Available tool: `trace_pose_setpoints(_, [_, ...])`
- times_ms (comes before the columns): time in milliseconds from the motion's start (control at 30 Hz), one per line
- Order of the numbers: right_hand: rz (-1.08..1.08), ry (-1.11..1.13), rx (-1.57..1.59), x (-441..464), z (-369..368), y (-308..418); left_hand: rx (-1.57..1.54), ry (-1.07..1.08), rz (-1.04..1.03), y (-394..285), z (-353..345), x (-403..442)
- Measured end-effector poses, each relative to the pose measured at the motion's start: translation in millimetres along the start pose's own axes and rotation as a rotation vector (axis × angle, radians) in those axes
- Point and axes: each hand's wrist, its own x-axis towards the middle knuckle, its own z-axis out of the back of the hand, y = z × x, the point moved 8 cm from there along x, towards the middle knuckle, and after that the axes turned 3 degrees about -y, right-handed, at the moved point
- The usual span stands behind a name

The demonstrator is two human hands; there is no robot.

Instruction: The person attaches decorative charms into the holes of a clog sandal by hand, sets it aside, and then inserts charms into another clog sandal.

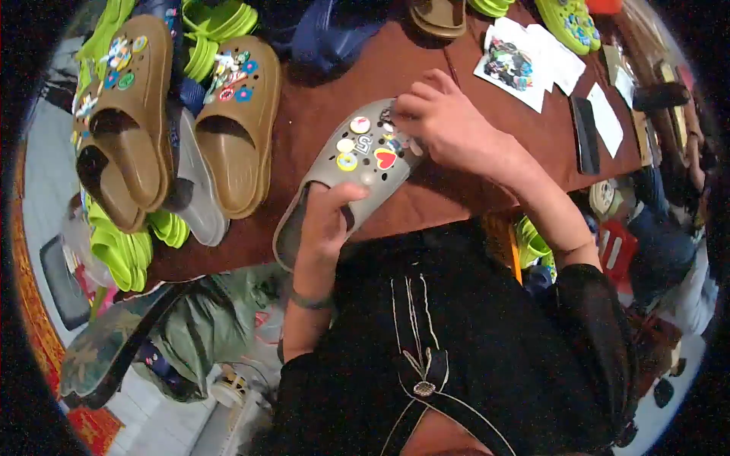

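Near the front edge of the brown-covered table, a grey clog is slanting with its toe outward, charms dotting its upper, a red heart among them. The left hand is gripping the clog at its opening, thumb lying across the upper, other fingers being hidden. The right hand is bunching its fingers together over the toe; whether they are pinching anything, I cannot tell. Brown clogs are lying by the left edge, and a white packet is lying towards the far right corner

Head-worn view — forward and down, close over grey clog.
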Motion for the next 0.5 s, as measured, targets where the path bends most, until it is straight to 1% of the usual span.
trace_pose_setpoints(67, [-0.090, -0.135, 0.266, -10, 5, -22, -0.044, 0.030, 0.092, -4, -10, -1])
trace_pose_setpoints(100, [-0.099, -0.198, 0.379, -15, 11, -30, -0.030, 0.014, 0.105, -3, -10, -2])
trace_pose_setpoints(133, [-0.227, -0.270, 0.780, -20, 1, -45, -0.035, -0.015, 0.143, -1, -9, -2])
trace_pose_setpoints(200, [-0.399, -0.362, 1.012, -30, -10, -63, -0.064, -0.086, 0.242, 7, -4, -1])
trace_pose_setpoints(233, [-0.467, -0.352, 1.078, -32, -17, -64, -0.089, -0.128, 0.302, 13, 0, -1])
trace_pose_setpoints(300, [-0.601, -0.328, 1.207, -35, -28, -64, -0.080, -0.118, 0.300, 22, 8, 3])
trace_pose_setpoints(400, [-0.415, -0.284, 0.956, -22, -25, -54, -0.086, -0.122, 0.320, 25, 10, 2])
trace_pose_setpoints(433, [-0.386, -0.288, 0.824, -18, -19, -52, -0.092, -0.127, 0.330, 25, 10, 2])
trace_pose_setpoints(500, [-0.424, -0.190, 1.019, -14, -30, -54, -0.106, -0.129, 0.343, 27, 12, 1])
